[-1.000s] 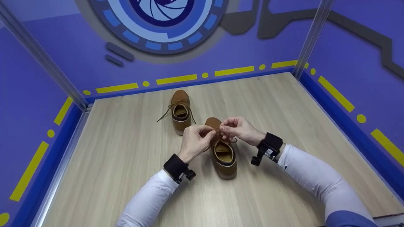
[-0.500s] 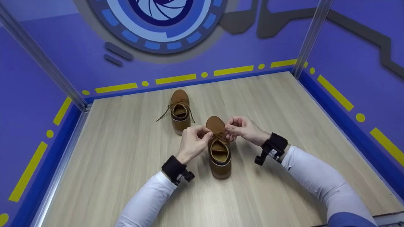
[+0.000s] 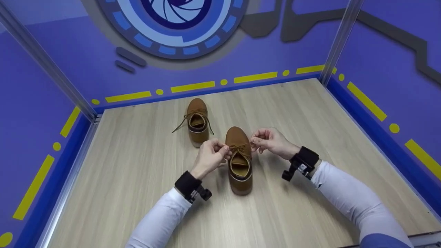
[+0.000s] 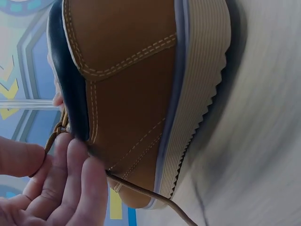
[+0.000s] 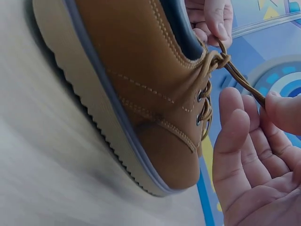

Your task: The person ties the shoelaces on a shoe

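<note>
A brown lace-up shoe stands on the board, toe pointing away, its shoelace knotted at the throat. At its left side my left hand pinches one loop of the lace between thumb and forefinger. My right hand pinches the other loop on the right side, and that loop runs taut from the knot in the right wrist view. One loose lace end hangs past the shoe's side in the left wrist view.
A matching brown shoe stands farther back on the left, its lace tied with ends hanging out. Both rest on a wood-grain board. Blue panels with yellow marks enclose the back and sides.
My hands have moved apart, the right one outward to the right and the left slightly left, drawing the loops outward. The near shoe has turned a little straighter.
</note>
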`<state>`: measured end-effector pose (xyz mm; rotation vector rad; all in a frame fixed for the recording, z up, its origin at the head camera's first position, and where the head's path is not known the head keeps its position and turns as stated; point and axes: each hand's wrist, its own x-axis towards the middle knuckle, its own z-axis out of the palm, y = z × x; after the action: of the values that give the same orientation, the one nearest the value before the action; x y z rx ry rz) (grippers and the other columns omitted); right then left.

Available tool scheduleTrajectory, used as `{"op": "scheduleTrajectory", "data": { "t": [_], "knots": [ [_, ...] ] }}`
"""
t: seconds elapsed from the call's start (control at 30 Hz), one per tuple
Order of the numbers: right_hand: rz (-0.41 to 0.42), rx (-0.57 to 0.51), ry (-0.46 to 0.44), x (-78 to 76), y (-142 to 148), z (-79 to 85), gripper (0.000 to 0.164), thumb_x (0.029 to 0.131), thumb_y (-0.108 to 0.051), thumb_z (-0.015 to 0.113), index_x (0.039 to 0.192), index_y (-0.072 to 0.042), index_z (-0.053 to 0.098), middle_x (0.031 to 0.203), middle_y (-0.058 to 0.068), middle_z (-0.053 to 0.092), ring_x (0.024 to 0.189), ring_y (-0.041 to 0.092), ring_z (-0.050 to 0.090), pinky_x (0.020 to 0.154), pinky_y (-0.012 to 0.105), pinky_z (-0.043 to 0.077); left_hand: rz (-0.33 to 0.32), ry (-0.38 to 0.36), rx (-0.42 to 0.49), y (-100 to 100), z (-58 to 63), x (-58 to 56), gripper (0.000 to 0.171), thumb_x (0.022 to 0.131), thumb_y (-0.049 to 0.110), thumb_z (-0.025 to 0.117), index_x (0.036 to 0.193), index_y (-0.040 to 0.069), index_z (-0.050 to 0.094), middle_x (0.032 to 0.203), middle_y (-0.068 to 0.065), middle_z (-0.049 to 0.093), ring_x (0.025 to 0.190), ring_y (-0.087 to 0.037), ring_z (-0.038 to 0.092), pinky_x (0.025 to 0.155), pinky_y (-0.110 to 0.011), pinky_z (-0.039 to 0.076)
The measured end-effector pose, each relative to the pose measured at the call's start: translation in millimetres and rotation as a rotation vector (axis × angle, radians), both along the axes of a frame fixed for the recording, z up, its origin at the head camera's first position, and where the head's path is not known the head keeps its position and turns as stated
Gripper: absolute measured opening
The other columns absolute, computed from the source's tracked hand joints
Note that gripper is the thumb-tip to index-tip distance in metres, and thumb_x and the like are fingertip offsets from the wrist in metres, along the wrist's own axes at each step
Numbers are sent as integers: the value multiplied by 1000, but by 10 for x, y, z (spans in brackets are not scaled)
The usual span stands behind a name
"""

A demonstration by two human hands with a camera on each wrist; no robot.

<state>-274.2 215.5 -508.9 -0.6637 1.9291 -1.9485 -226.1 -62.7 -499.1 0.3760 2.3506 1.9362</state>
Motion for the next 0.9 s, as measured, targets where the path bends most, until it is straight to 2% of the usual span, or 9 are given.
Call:
{"op": "scheduleTrajectory", "data": {
  "t": [0.1,0.2,0.33,0.47,0.6,0.73,0.9],
  "knots": [
    [-6,19,-10,20,51,-38,35,104,-7,67,111,25,56,88,24,73,77,28,75,62,24,58,-16,-39,43,1,-24,-1,8,102,4,65,100,-4,66,88,-20,77,74,-32,77,76,-68,58],
    [-34,36,-30,47,98,-71,30,104,-2,65,110,26,56,85,23,73,74,26,75,61,25,58,-30,-61,56,-10,-52,-1,6,102,0,64,99,-5,65,89,-21,77,74,-33,78,78,-68,58],
    [-82,39,-46,70,128,-95,25,103,-1,65,110,23,58,84,21,73,73,20,75,64,29,62,-26,-95,84,-32,-81,-16,6,100,-2,65,96,-7,65,89,-22,77,76,-32,78,78,-60,62],
    [-136,28,-45,76,137,-112,24,102,-2,68,109,20,61,88,27,72,73,19,75,69,33,64,-21,-129,138,-56,-95,-41,8,99,-4,66,96,-10,64,91,-27,76,79,-34,78,80,-52,64],
    [-169,21,-47,97,141,-129,25,101,-2,69,107,21,61,91,33,71,74,19,76,71,34,65,-36,-151,158,-84,-97,-47,10,99,-5,67,96,-13,63,93,-31,74,82,-39,78,85,-61,60],
    [-184,10,-39,114,141,-158,21,101,0,69,106,20,62,92,32,71,76,21,77,73,36,65,-45,-166,171,-101,-110,-54,8,99,-6,66,95,-13,63,92,-31,75,81,-36,78,88,-65,57],
    [-201,44,-29,141,148,-220,15,101,7,64,104,21,62,92,33,70,75,22,77,72,35,65,-43,-195,181,-121,-165,-58,5,98,-8,65,93,-10,64,90,-26,75,77,-28,76,84,-51,63]
  ]
}}
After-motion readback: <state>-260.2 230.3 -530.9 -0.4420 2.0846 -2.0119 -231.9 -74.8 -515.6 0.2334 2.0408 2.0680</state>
